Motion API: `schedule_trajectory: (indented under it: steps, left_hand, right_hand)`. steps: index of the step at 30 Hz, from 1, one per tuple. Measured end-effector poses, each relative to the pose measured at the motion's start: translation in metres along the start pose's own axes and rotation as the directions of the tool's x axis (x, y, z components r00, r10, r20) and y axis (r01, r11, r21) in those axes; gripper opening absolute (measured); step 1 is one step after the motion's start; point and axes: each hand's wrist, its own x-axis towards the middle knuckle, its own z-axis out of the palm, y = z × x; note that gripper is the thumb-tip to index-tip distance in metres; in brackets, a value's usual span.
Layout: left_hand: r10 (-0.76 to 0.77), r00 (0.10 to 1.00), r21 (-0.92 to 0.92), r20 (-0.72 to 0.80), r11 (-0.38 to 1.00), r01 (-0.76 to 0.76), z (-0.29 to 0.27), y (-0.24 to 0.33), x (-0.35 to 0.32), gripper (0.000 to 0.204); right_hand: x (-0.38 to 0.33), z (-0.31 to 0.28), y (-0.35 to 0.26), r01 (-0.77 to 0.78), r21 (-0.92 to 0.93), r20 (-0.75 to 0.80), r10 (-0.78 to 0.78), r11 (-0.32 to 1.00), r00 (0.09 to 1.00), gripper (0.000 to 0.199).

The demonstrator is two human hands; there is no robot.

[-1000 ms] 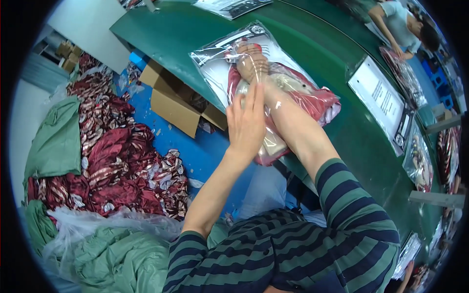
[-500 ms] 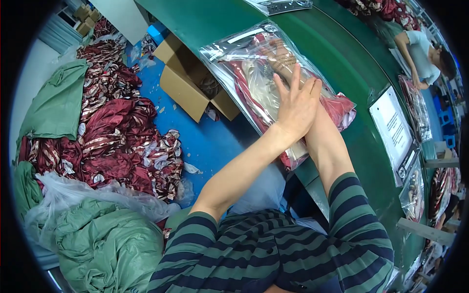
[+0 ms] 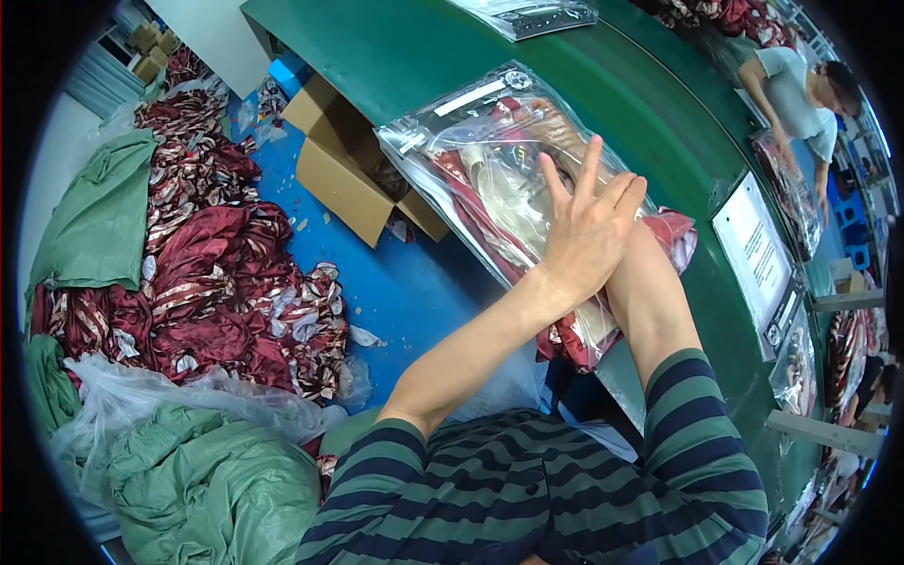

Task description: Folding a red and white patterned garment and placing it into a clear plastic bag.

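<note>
A clear plastic bag [image 3: 443,104] with a maroon and cream garment [image 3: 490,184] inside lies on the green table, partly over its edge. My left hand [image 3: 589,231] lies on top of the bag, crossing my right wrist, its fingers spread and stretched out. My right forearm runs under it into the bag's near end. Through the plastic my right hand [image 3: 558,132] shows over the garment; glare and folds hide how its fingers are set. Maroon cloth sticks out of the near end of the bag on both sides of my right arm.
An open cardboard box [image 3: 344,169] stands on the blue floor beside the green table [image 3: 377,47]. Left is a large heap of maroon garments [image 3: 217,254], with green sacks [image 3: 207,471]. More bagged packs [image 3: 758,250] lie at right, where another person [image 3: 791,94] works.
My left hand and right forearm have shifted slightly right and nearer to me in the picture. The garment's near end hangs a little lower. At far right, the other person's arms have moved.
</note>
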Motion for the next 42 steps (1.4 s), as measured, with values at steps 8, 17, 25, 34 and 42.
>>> schedule_trajectory:
  steps: [8, 17, 25, 34, 42]
  left_hand:
    - [0.031, 1.000, -0.120, -0.005, 0.992, -0.032, 0.004, 0.008, -0.005, 0.034]
    - [-0.018, 0.999, -0.286, 0.043, 0.958, 0.029, 0.011, 0.016, -0.018, 0.036]
    - [-0.055, 0.998, -0.173, -0.017, 0.984, 0.052, 0.031, 0.007, -0.036, 0.043]
    - [-0.179, 0.979, 0.172, 0.094, 0.972, 0.161, 0.026, -0.014, -0.104, 0.045]
    - [-0.309, 0.950, -0.205, 0.045, 0.928, 0.312, 0.040, -0.022, -0.098, 0.049]
  right_hand:
    - [0.010, -0.011, 0.008, -0.179, -0.111, 0.089, 0.189, 0.978, 0.978, 0.056]
    - [0.016, -0.019, 0.017, -0.355, -0.235, 0.179, 0.399, 0.905, 0.899, 0.061]
    - [0.028, -0.016, 0.027, -0.519, -0.076, 0.176, 0.524, 0.851, 0.834, 0.066]
    - [0.017, -0.018, 0.082, -0.302, 0.326, -0.224, 0.384, 0.896, 0.896, 0.076]
    - [0.011, -0.065, 0.021, -0.638, 0.138, 0.167, 0.617, 0.758, 0.769, 0.073]
